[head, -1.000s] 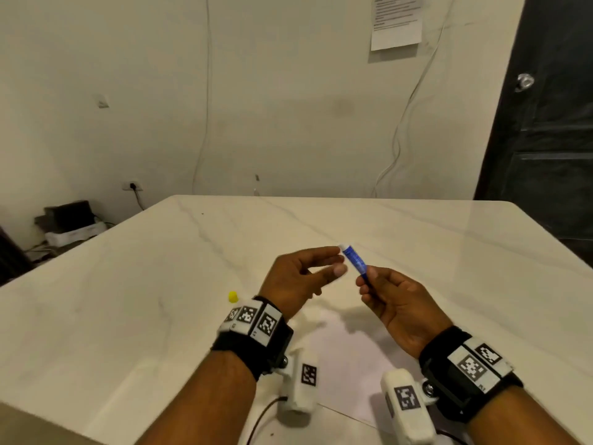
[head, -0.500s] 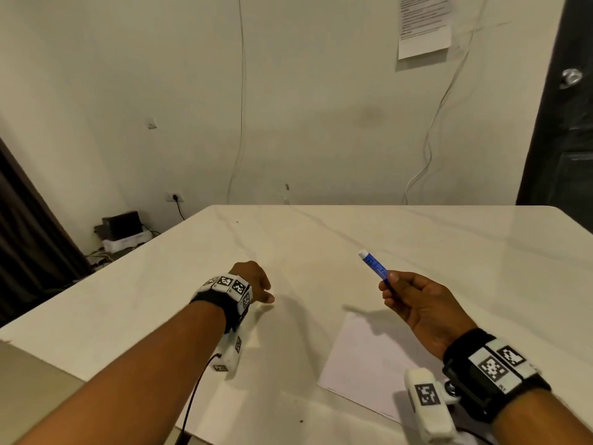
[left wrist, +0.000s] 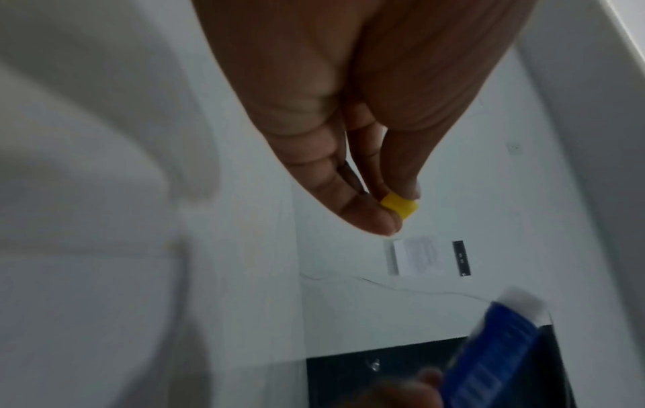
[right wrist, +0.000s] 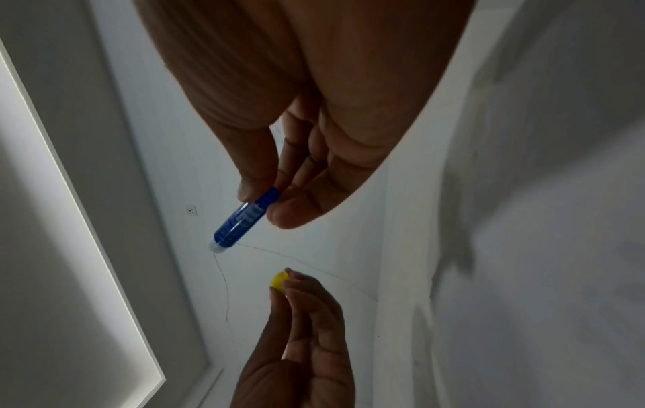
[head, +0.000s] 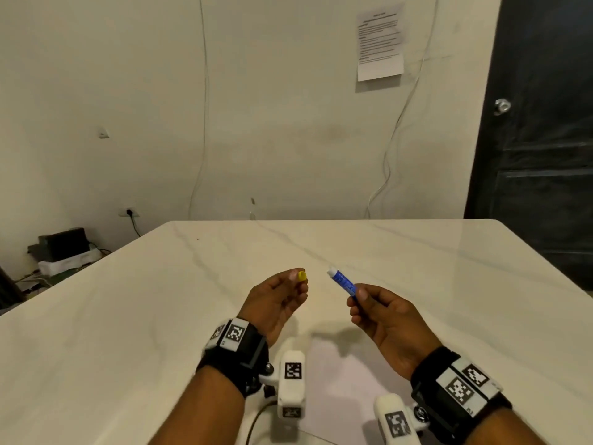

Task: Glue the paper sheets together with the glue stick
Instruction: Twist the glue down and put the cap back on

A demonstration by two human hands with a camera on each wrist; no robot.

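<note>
Half a second earlier the left hand had been down on the tabletop well out to the left, where the yellow cap had lain; at this moment it was back up near the middle with that cap pinched between thumb and fingertips. Just to the right of it, across a small gap, the white tip of the blue glue stick pointed up and left toward the cap. The right hand pinched the stick at its lower end and had hardly moved between the frames (the head camera had swung, so the door and the wall notice sat differently). Beneath and between the wrists lay the white paper sheets, flat on the tabletop and untouched by either hand; whether one sheet or several, I could not tell.

By my judgement the cap was tiny, light and smooth, easy to fumble, so a fingertip pinch on its sides suited it. The stick looked stiff and light, best held low on the barrel, clear of the tacky tip. Thin paper would likely slide or buckle unless pressed flat.
</note>
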